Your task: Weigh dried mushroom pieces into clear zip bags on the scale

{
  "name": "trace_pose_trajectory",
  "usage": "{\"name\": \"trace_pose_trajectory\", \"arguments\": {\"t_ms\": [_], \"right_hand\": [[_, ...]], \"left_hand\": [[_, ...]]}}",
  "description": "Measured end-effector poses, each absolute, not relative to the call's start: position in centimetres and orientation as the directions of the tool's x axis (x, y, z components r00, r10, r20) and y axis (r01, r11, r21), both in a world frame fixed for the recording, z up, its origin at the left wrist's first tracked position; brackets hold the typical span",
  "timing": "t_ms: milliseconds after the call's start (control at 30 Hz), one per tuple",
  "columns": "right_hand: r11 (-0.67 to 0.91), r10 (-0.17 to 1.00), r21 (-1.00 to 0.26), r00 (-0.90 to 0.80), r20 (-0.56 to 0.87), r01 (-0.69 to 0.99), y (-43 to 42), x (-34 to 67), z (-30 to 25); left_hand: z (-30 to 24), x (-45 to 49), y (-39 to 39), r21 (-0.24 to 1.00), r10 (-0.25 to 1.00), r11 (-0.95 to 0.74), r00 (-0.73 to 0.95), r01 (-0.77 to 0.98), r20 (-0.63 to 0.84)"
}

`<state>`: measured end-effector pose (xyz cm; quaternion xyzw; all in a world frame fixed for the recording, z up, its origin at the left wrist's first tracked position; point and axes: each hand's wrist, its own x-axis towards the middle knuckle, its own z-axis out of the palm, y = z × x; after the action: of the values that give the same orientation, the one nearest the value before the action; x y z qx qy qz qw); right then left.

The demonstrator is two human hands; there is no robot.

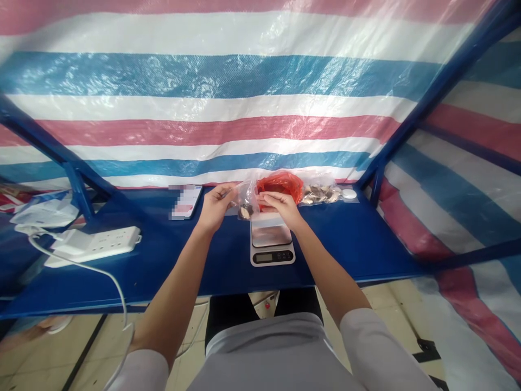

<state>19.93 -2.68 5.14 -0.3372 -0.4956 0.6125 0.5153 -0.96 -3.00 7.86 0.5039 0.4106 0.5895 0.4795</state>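
Observation:
My left hand [220, 205] is closed on the upper left edge of a small clear plastic bag [247, 196]. A few dark and pale pieces, perhaps mushroom slices, lie at the bag's bottom. At the bag's right side is my right hand [282, 206], its fingers drawn together and pointing left; what they pinch, if anything, is too small to make out. Just behind that hand, a red plastic bag [290, 183] stands with its mouth open. Below both hands sits a kitchen scale [272, 234] with a metal plate and a dark display.
Right of the red bag lies a clear bag of sliced pieces [320, 194], beside a round white item [349, 194]. A phone [189, 202] rests to the left on the blue table [163, 266]. Farther left is a power strip [101, 244] with a white cable. Blue frame bars and striped sheeting surround the table.

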Motion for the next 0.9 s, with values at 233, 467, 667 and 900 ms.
{"name": "trace_pose_trajectory", "arguments": {"t_ms": [233, 467, 667, 900], "right_hand": [[0.034, 0.953, -0.991, -0.295, 0.072, -0.133, -1.8, 18.8, 7.5], [0.171, 0.952, -0.983, -0.268, 0.147, 0.069, -0.6, 17.1, 4.7], [0.303, 0.947, -0.913, -0.196, 0.256, 0.273, -0.7, 17.8, 3.7], [0.364, 0.928, -0.798, -0.118, 0.352, 0.481, -1.4, 17.9, 4.4]], "left_hand": [[9.1, -3.6, -2.4, 0.910, 0.952, -0.305, 0.123, 0.281, 0.281], [8.0, -3.9, -1.6, 0.925, 0.956, -0.239, 0.240, 0.295, 0.171], [6.4, -3.4, -2.3, 0.805, 0.901, -0.408, 0.050, 0.430, 0.430], [6.3, -0.3, -3.5, 0.888, 0.962, -0.210, -0.075, 0.408, 0.262]]}}
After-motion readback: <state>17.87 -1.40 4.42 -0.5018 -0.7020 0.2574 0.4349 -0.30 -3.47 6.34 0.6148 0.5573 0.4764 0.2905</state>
